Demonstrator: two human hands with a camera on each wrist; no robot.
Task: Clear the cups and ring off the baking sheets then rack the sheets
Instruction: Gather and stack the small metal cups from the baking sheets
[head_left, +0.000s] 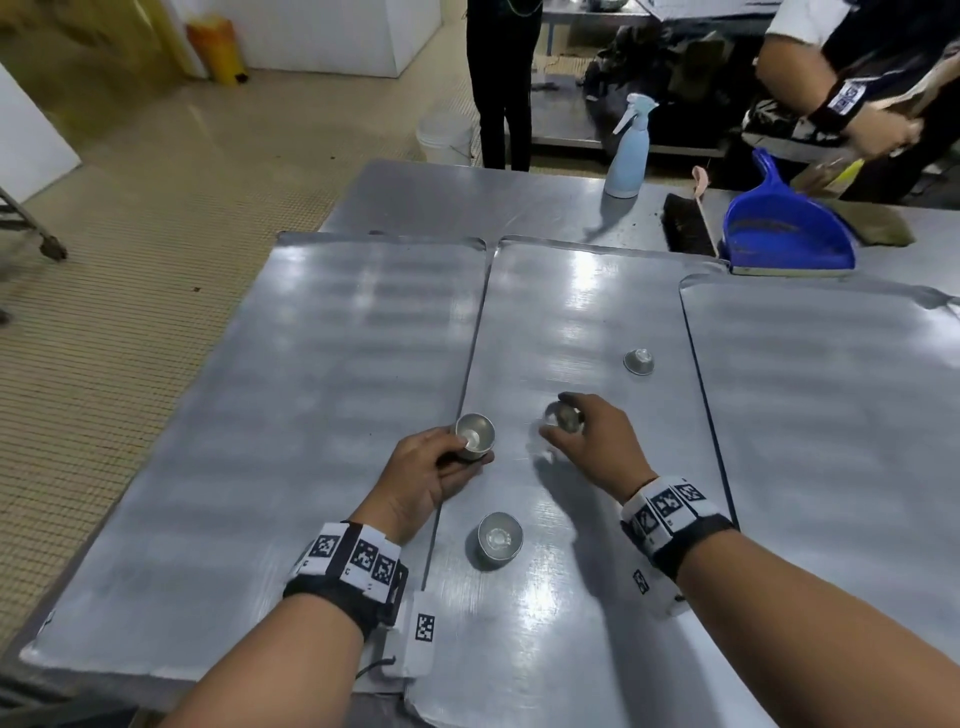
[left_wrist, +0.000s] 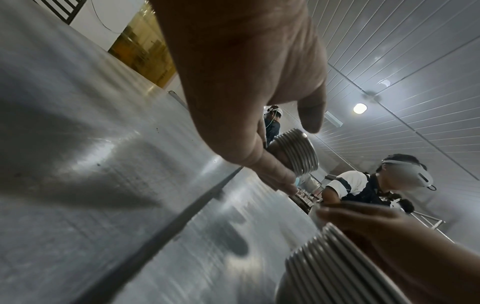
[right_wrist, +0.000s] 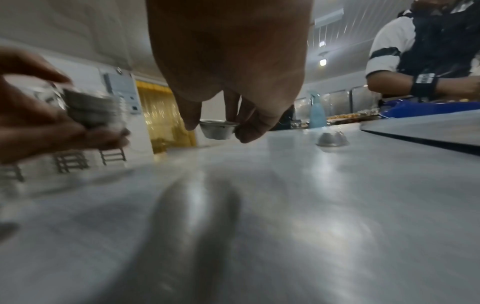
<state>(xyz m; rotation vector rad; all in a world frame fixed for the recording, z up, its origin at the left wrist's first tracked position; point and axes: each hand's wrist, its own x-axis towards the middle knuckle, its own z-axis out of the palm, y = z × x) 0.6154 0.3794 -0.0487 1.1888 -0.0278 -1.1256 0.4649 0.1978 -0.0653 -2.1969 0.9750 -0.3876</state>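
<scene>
Right now both hands are busy over the middle baking sheet (head_left: 582, 312), one of three sheets lying side by side on the steel tabletop (head_left: 467, 197). The left hand (head_left: 421, 478) grips a stack of nested metal cups (head_left: 474, 436), mouth up, with its fingers (left_wrist: 275, 174) curled under the stack and the thumb on its side; the stack is held clear of the sheet, over the seam between the left sheet (head_left: 291, 415) and the middle one. The right hand (head_left: 597, 441) pinches a single small cup (right_wrist: 218, 129) by its rim between fingertips and thumb, lifted just above the middle sheet, with its shadow falling on the metal below. That cup sits directly under the curled right fingers (right_wrist: 249, 131), a short way to the right of the left hand's stack.

Two more pieces rest on the middle sheet: a second cup stack (head_left: 500, 538) standing mouth up near the wearer, between the two wrists, and an upturned cup (head_left: 639, 361) farther out, beyond the right hand. The right sheet (head_left: 831, 415) lies just beside the middle one.

At the far side of the tabletop stand a pale blue spray bottle (head_left: 629, 150), a brush (head_left: 685, 223) and a blue dustpan (head_left: 784, 228). Another person's arm (head_left: 810, 78), wearing a marked wristband, reaches in at the far right.
</scene>
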